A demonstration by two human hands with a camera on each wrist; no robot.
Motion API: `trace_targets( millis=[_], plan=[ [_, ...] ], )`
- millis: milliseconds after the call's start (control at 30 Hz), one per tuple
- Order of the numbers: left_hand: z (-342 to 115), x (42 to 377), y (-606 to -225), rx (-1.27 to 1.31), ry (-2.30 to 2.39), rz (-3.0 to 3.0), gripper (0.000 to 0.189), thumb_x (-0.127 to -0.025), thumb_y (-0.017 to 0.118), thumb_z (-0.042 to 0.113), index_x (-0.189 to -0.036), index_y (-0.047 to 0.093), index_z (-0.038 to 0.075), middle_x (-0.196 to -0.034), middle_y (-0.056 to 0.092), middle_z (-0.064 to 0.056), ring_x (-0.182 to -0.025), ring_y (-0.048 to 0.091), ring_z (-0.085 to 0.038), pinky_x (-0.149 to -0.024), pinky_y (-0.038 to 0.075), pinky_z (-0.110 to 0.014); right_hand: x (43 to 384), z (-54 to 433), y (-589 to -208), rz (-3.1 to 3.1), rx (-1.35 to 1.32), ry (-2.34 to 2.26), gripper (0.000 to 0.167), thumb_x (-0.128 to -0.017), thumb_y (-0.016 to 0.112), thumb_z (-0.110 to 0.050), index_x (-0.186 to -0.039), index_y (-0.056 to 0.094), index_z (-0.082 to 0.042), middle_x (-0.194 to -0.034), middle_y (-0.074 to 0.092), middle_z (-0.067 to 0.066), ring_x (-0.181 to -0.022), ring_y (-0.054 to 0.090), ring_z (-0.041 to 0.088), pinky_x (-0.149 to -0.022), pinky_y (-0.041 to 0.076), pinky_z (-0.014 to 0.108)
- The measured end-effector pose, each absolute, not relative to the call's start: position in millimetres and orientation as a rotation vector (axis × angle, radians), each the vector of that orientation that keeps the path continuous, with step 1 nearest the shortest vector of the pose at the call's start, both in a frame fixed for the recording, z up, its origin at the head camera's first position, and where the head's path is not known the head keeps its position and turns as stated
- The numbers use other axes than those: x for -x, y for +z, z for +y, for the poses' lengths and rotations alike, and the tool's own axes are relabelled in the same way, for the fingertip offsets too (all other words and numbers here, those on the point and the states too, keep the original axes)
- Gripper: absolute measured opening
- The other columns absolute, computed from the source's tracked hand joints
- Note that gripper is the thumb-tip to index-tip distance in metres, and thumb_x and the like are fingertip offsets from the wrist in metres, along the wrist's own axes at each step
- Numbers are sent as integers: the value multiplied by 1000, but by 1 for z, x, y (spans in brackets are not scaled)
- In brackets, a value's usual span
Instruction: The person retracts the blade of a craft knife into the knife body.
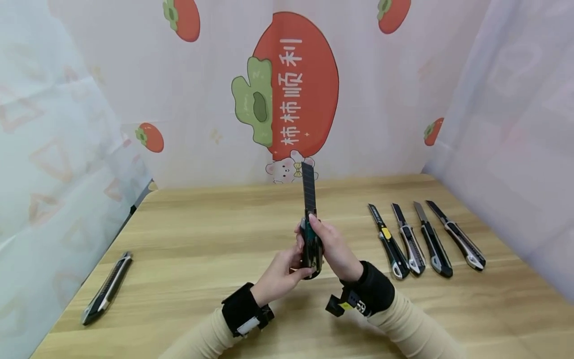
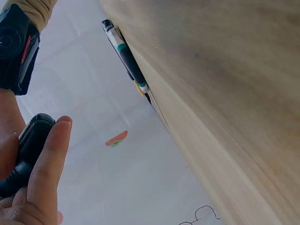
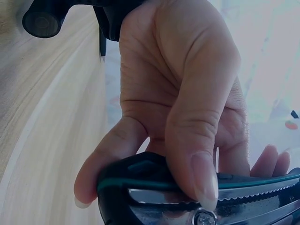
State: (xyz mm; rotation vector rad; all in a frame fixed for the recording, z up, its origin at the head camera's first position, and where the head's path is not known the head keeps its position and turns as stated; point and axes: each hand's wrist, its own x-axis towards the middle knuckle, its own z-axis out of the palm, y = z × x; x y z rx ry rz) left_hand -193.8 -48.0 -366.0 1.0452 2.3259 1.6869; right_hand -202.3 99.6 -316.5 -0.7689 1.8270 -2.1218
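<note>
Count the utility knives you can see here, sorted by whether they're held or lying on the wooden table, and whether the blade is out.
Black-and-green utility knife, blade out, in the left hand and right hand: 1
Slim dark-and-light utility knives, blades out, lying at right: 4
Grey-and-black utility knife, no blade showing, lying at left: 1
Total: 6

The utility knife [image 1: 312,244] stands nearly upright above the worktop [image 1: 215,219], tip up and leaning slightly left, held by the left hand [image 1: 281,273] and right hand [image 1: 336,248]. Its dark blade [image 1: 309,187], scored with slanting lines, extends far out of the handle. The handle is black with green trim and a shiny metal channel, toothed along one edge.
</note>
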Motion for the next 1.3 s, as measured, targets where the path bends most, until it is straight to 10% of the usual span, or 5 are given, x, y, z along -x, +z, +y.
trace_targets(
  millis=[1300],
  plan=[
    [-52, 181, -346, -1053, 1569, 2451, 38, -79, 53, -7, -116, 43, -6, -105, 58, -22, -90, 60, -28, -73, 49, -22, 200, 98, -322, 1833, 1009, -2093, 29, -95, 22, -22, -96, 45, -4, -77, 49, 2, -74, 48, 15, -75, 40, 27]
  ],
)
